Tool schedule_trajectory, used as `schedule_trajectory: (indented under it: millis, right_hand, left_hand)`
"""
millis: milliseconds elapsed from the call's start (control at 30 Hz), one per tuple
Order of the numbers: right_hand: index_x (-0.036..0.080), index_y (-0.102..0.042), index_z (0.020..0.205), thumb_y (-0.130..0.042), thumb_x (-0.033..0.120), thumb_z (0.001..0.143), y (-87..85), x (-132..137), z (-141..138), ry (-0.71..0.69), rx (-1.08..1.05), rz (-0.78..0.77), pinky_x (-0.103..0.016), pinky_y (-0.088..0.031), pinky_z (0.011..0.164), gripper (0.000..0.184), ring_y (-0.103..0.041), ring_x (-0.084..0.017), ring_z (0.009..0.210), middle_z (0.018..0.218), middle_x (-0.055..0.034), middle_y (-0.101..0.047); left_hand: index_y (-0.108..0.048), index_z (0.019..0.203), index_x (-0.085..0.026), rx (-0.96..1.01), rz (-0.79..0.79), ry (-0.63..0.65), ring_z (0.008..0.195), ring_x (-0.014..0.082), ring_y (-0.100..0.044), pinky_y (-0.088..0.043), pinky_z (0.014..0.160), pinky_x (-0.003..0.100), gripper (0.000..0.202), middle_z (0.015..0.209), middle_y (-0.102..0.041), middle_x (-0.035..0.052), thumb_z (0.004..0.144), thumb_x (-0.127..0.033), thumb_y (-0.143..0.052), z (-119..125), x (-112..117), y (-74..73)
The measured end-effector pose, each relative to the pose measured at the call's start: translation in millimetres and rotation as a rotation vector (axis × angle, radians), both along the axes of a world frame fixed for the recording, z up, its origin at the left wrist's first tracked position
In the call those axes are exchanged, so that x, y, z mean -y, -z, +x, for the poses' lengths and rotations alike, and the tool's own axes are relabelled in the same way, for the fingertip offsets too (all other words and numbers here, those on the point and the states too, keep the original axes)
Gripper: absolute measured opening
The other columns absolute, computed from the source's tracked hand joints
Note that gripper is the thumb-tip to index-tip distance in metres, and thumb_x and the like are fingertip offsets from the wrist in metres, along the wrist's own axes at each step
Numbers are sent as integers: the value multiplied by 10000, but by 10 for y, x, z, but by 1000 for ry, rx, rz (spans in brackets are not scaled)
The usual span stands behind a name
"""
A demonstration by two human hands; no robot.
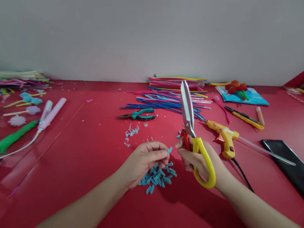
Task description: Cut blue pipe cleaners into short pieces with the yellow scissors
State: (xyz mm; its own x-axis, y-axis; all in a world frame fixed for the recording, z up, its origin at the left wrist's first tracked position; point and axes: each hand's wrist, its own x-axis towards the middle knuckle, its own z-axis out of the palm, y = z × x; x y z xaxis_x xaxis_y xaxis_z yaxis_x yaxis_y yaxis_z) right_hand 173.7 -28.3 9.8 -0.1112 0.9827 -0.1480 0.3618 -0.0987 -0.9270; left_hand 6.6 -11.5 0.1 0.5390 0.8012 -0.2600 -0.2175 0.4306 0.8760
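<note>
Across the red table (133, 219), craft stems and tools ringed two hands.
Beyond them lay a stack of fuzzy stems (176, 85), partly blocked from view by raised scissors (188, 125), with teal-handled pliers (136, 116) and pale blue scraps (131, 132) nearer; to the right, a yellow glue gun (225, 134) sat with its clear stick (266, 149) reaching over a black phone (292, 168), and well to the left was a green-handled tool (14, 138); the left hand (146, 159) pinched a small blue piece (169, 150) between thumb and fingertips, near a heap of cut blue pieces (158, 177) it partly hid, while the right hand (189, 157) was wrapped round the scissors' handles, blades pointing upward, clear of the pinched piece.
</note>
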Motion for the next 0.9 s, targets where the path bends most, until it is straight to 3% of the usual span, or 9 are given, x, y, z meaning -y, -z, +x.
schedule_trajectory:
  millis: [167,333,433,533,700,800,900]
  right_hand:
    - [190,-491,767,-449,420,729,-35,21,-20,-33,-37,-69,-171,-311,349,237,-376,-61,325,379,91,-380]
    - [186,-461,660,-419,346,744,-30,33,-46,-68,-11,-64,-183,-333,396,185,-376,-60,337,371,84,-379]
    - [187,-437,591,-414,330,735,-77,-9,-1,-2,47,-8,-195,-344,426,205,-394,-67,350,366,73,-389]
    - [191,-406,526,-410,337,722,-94,-114,158,124,171,18,-205,-328,415,244,-399,-75,344,346,54,-392]
    - [197,-506,636,-450,379,687,55,-305,441,158,521,-33,-214,-243,366,197,-383,-88,317,367,43,-434]
    - [187,-516,632,-449,356,690,88,-338,441,71,685,-18,-224,-242,402,191,-425,-100,379,439,12,-484]
    - [179,-506,639,-433,326,700,58,-337,389,53,826,-12,-231,-237,423,175,-438,-109,418,492,-13,-509]
  left_hand:
    - [-575,668,-130,-48,9,26,539,74,-463,-354,536,208,101,612,-518,5,724,-194,-522,11,7,27]
    - [-555,667,-135,-149,42,71,544,82,-460,-354,539,211,121,608,-512,6,729,-230,-514,10,7,23]
    - [-536,655,-143,-188,133,52,542,84,-447,-349,539,211,124,597,-500,-5,740,-212,-479,-13,-17,1]
    - [-510,610,-154,-277,295,-18,563,92,-442,-352,570,218,220,594,-486,-10,782,-239,-401,-56,-59,-29]
    - [-491,619,-169,-501,480,-123,588,109,-438,-357,594,236,245,594,-460,-16,783,-328,-404,-96,-105,-15]
    - [-517,740,-183,-560,514,-147,640,110,-458,-368,612,230,105,674,-490,-16,741,-280,-476,-87,-108,25]
    - [-529,795,-192,-585,543,-150,671,110,-473,-378,629,225,93,715,-512,-12,735,-245,-483,-96,-129,61]
